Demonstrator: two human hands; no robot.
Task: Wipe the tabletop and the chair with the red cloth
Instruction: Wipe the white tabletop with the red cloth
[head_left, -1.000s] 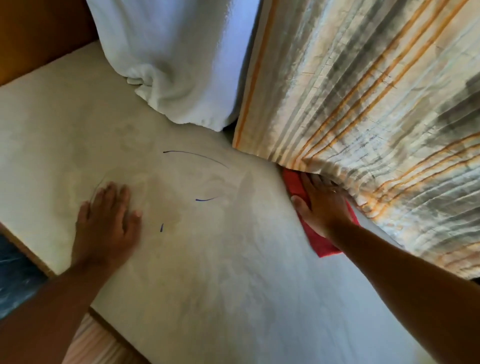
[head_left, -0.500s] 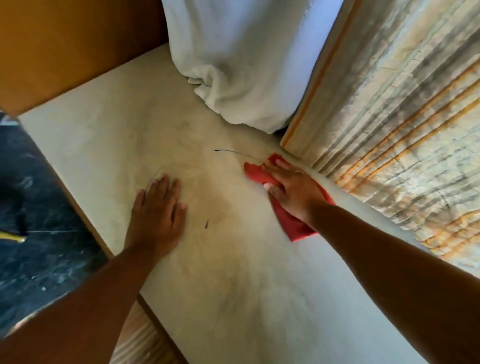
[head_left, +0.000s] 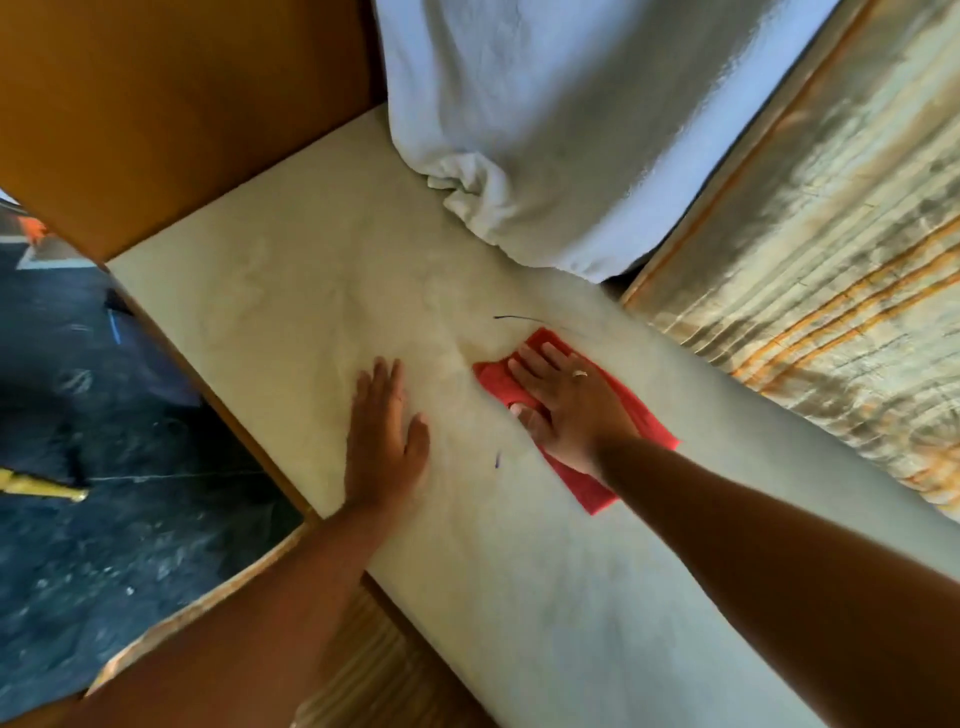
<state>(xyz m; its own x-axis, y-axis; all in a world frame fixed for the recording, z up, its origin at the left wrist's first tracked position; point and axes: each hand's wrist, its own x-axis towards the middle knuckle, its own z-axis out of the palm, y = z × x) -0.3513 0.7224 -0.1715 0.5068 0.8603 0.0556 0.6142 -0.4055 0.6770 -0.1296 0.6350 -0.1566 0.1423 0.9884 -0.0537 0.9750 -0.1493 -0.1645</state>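
A pale, cream-coloured surface (head_left: 291, 291) runs diagonally from the upper left of the frame down to the lower right. Near the middle of the frame the right hand (head_left: 563, 402) lies flat on a red cloth (head_left: 631, 449), fingers straight and spread, palm pressing the cloth down onto the surface; a ring shows on one finger. The cloth is spread out flat beneath the hand, with one corner pointing toward the top of the frame and another toward the lower right, and it touches the surface all along its visible edge. Just to the left of it, apart from the cloth, the left hand (head_left: 384, 441) rests palm-down on the bare surface with straight fingers pointing up the frame, holding nothing. A thin dark curved pen line (head_left: 514, 318) sits on the surface just above the cloth's upper corner, and a short dark mark (head_left: 497, 460) lies between the two hands, lower down. At the top centre a white towel (head_left: 545, 130) hangs down with its bunched lower edge meeting the surface. To the right of the towel a striped curtain (head_left: 831, 291) with orange lines fills the right side. An orange-brown wooden panel (head_left: 171, 104) occupies the upper left, and a dark speckled floor (head_left: 130, 467) shows at the left below the edge of the surface.
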